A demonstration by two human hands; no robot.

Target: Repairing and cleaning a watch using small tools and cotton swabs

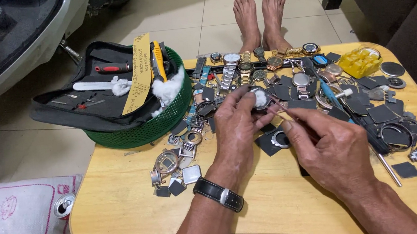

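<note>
Watch case (260,97) sits pinched in left hand (236,129) grip.

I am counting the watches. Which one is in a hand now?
The round watch case pinched in the left hand; the other watches lie on the wooden table.

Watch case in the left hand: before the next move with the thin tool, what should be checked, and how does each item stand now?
1. Watch case held in the left hand fingers: ok, pinched at its rim.
2. Thin tool gripped by the right hand: ok.
3. Tool tip seated on the case: cannot tell, too small.
4. Hands over the wooden table: ok.
5. Loose watch parts clear of the wrists: ok.
6. Green basket fully on the table: not ok, it overhangs the edge.
</note>
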